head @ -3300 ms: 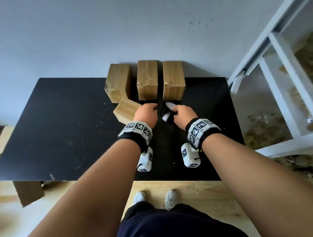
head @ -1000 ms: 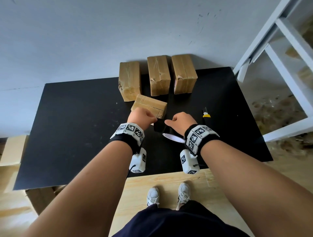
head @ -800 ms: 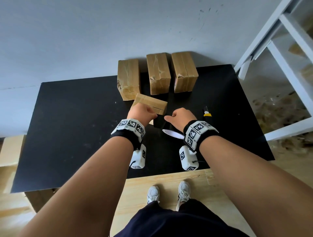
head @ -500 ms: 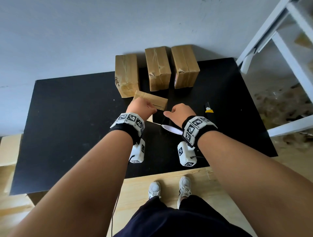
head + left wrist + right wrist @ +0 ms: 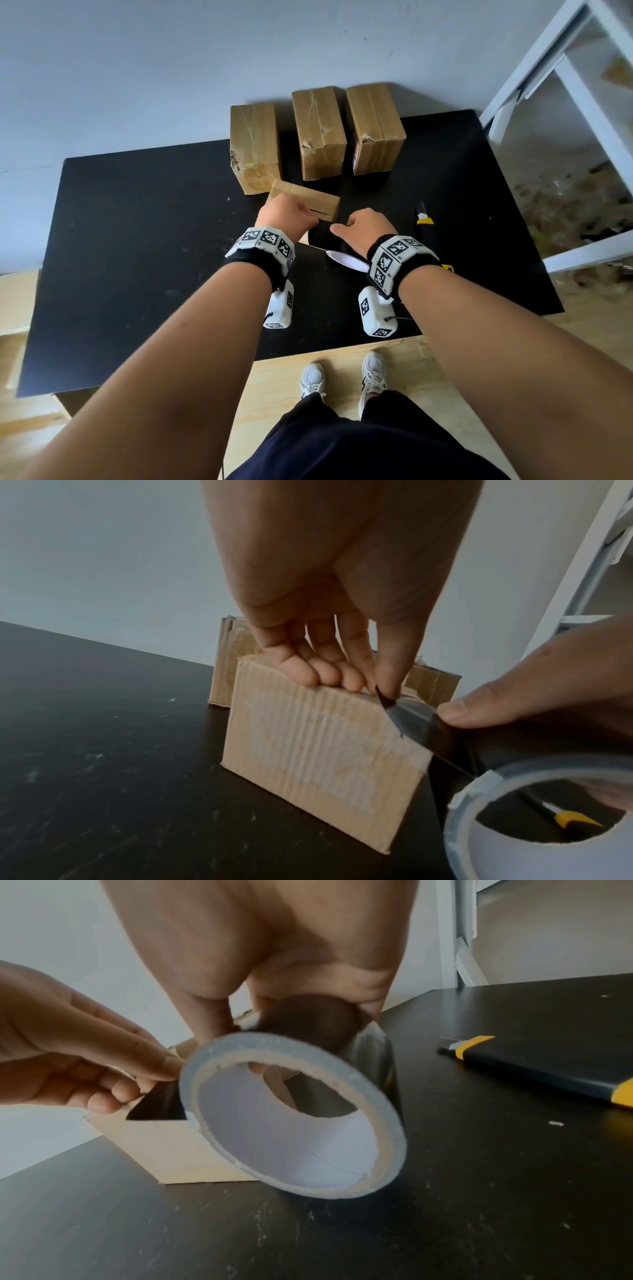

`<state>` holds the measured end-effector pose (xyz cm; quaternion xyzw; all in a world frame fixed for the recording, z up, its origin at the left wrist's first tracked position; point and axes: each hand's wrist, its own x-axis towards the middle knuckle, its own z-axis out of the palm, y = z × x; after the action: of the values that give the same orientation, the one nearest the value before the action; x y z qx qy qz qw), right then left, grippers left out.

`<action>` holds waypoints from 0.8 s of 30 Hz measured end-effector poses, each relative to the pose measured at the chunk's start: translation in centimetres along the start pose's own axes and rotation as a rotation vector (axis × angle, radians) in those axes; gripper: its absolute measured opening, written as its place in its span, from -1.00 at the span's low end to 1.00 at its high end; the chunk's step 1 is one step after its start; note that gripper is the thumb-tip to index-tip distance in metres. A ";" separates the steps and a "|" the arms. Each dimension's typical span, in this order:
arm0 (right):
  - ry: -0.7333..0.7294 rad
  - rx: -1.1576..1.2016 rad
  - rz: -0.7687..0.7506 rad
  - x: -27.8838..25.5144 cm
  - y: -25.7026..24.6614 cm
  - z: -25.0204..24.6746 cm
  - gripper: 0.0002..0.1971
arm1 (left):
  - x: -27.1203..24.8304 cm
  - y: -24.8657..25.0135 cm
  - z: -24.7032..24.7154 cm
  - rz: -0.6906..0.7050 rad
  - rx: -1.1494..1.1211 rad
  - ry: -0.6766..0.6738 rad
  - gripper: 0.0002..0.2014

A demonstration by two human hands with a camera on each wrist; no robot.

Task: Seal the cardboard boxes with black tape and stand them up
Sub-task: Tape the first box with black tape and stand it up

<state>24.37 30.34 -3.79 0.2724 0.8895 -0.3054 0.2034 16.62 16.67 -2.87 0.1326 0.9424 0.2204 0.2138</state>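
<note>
A black table [image 5: 137, 260] stands against a plain pale grey wall [image 5: 137, 68]; its top is scuffed and dotted with pale specks. Under and around it runs light wooden floor [image 5: 274, 377], and a white frame [image 5: 582, 113] rises at the right. Three cardboard boxes [image 5: 320, 133] stand in a row at the far edge by the wall. A fourth box [image 5: 305, 202] sits just in front of them. The left hand [image 5: 286, 217] has its fingers pressed together on that box's top edge, thumb and forefinger pinching the free end of the black tape [image 5: 407, 721]. The right hand [image 5: 364, 228] grips the tape roll [image 5: 294, 1112] just beside the box, thumb on the drawn-out strip. A black and yellow knife [image 5: 424, 219] lies on the table to the right, apart from the hands
</note>
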 end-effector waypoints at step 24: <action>0.043 0.036 0.026 0.4 0.2 1.2 -0.62 | -0.4 -0.9 1.1 0.176 0.070 0.110 -0.88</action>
<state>24.45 29.84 -4.96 0.2939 0.8844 -0.3128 0.1832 17.36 16.14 -4.06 0.2101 0.9445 0.2121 0.1367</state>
